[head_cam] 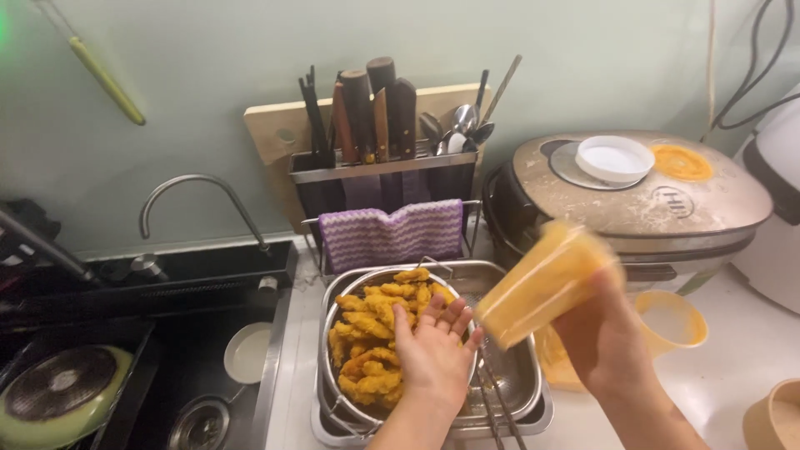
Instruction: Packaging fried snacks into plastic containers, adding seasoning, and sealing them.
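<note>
The left hand is open, palm up, with its fingers spread a little. It holds nothing. It hovers over a round metal strainer full of golden fried pieces. It is hard to tell if the hand touches the food or just floats above it.

The right hand is gripping a clear yellow plastic cup. The cup is tipped on its side, with its wide mouth pointing down and left, toward the open left palm. The cup looks blurry, so what is inside it cannot be made out.

The strainer sits in a square metal tray on the counter, and a pair of metal chopsticks lies across the tray's right side.

Just behind the right hand sits another yellow cup on the white counter — and a tan bowl peeks in at the bottom right corner.

Behind the strainer, a purple and white striped cloth hangs on a rack of knives and spoons. To the right is a big rice cooker with a white lid resting on top.

To the left is a dark sink with a curved tap — a small white dish lies in it, and a green pan sits at the far left.
</note>
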